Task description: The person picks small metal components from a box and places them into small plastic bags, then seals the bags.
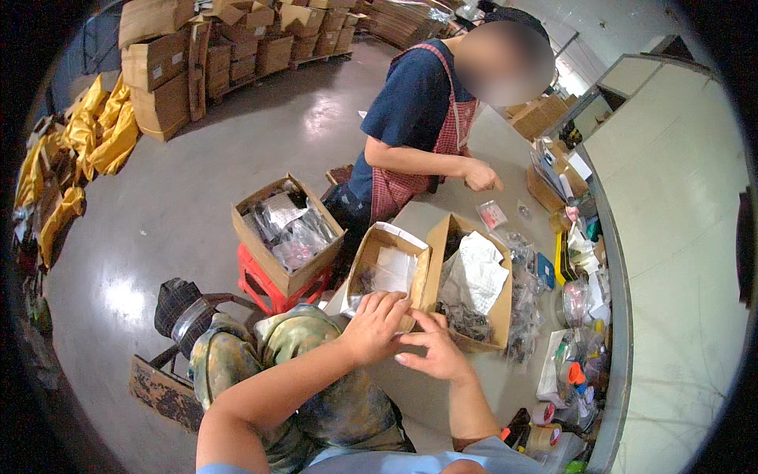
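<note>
My left hand (377,328) is at the near edge of a small open cardboard box (426,272), its fingers bent close together and its thumb hidden. Right beside it, my right hand (437,351) meets its fingertips with curled fingers. Whatever lies between the two hands is too small or covered to make out. Inside the small box are a white sheet (393,268) and clear plastic packets. A longer cardboard box (499,320) stands just to the right, holding dark bagged items under a crumpled white paper (478,272).
A co-worker (418,118) in a checked apron leans over the table, one hand near a small packet (491,214). Left of the table, a carton of bagged items (288,225) rests on a red stool (268,288). Tape rolls (543,437) and clutter line the right edge.
</note>
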A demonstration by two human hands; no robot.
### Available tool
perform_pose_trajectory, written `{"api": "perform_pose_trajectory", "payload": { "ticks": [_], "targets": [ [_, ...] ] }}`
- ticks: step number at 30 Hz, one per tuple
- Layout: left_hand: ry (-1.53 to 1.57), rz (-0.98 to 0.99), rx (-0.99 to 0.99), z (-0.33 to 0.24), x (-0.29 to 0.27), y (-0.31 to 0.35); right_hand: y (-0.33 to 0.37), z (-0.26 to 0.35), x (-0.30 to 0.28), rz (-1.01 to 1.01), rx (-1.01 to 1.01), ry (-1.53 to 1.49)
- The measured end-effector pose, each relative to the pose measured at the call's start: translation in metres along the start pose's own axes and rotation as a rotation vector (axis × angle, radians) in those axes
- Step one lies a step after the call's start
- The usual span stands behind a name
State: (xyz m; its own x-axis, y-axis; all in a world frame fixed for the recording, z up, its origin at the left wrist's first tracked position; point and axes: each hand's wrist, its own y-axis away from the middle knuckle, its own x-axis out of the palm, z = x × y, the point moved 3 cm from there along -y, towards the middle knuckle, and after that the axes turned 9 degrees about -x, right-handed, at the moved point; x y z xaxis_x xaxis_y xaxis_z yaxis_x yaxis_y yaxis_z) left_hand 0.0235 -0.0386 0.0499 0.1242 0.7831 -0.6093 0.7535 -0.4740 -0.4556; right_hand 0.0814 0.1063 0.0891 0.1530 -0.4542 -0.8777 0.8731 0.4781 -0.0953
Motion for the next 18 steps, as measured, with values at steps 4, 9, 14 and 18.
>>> {"api": "perform_pose_trajectory", "payload": {
  "ticks": [4,9,14,18],
  "targets": [
    [0.025,0.333,-0.067,0.016,0.021,0.006,-0.001,-0.005,0.019,0.1,-0.008,-0.348],
    [0.287,0.43,-0.304,0.017,0.019,0.0,-0.002,-0.128,-0.026,-0.538,0.465,-0.536],
    [0.334,0.477,-0.357,0.011,0.012,-0.012,-0.002,-0.258,0.023,0.205,0.571,0.284],
    [0.322,0.43,-0.392,0.019,0.006,-0.003,-0.007,-0.273,0.025,0.003,0.552,-0.331]
  ]
}}
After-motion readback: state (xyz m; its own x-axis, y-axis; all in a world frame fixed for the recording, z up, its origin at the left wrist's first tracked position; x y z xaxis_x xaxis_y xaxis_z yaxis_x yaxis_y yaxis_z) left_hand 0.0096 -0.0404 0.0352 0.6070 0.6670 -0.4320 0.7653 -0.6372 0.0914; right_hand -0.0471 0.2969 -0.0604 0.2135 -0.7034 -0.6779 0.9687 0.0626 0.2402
